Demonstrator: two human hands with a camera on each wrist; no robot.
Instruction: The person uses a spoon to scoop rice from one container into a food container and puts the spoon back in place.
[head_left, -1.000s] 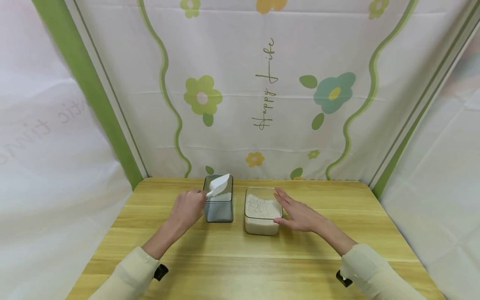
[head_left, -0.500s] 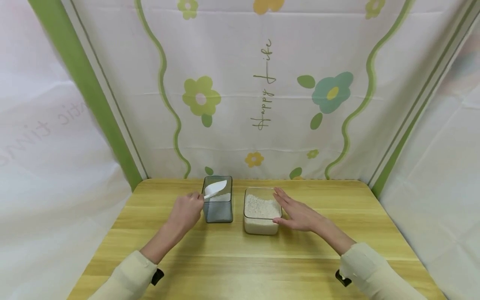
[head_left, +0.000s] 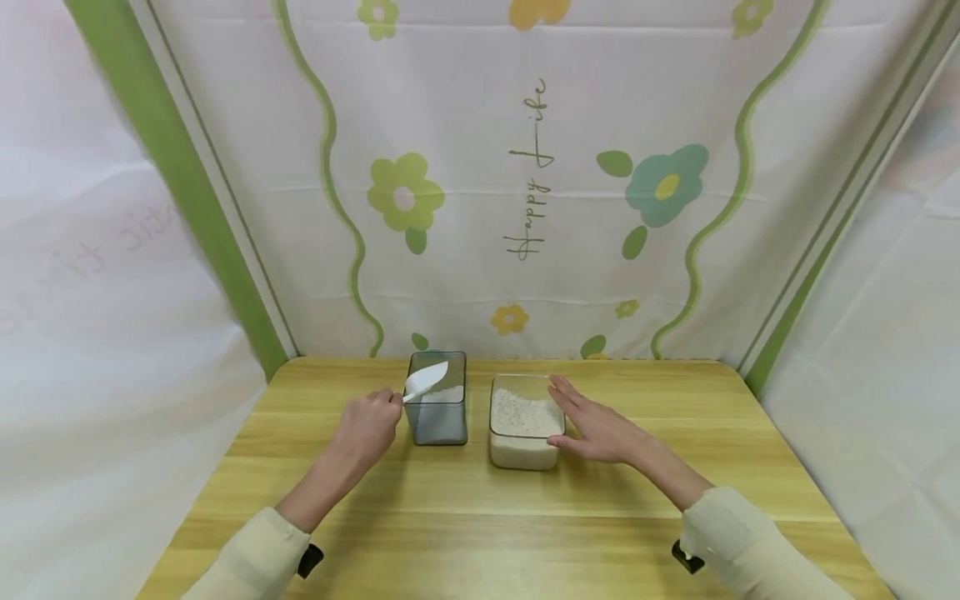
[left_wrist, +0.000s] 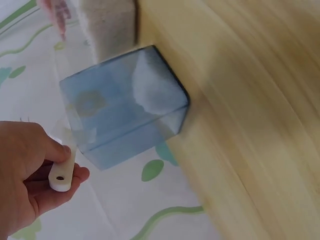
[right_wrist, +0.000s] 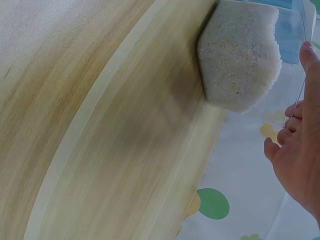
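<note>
My left hand [head_left: 365, 433] grips a white scoop [head_left: 426, 379] by its handle [left_wrist: 62, 172], which has a small hole at the end. The scoop's bowl is above the rim of a bluish-grey see-through bin [head_left: 438, 425], and a heap of white grains [left_wrist: 156, 82] lies at the bin's bottom. Right of it stands a clear square container [head_left: 522, 454] with rice [right_wrist: 242, 55] in it, the surface uneven. My right hand [head_left: 600, 429] rests against that container's right side with its fingers extended, near the rim.
Both containers stand on a wooden table [head_left: 480, 542], with a narrow gap between them. Behind the table's far edge hangs a white curtain [head_left: 465, 275] printed with flowers. More white fabric [head_left: 885, 400] encloses the sides.
My left hand has shifted slightly left and down, and the scoop's bowl has come lower over the bluish-grey bin. My right hand stays in place at the clear container.
</note>
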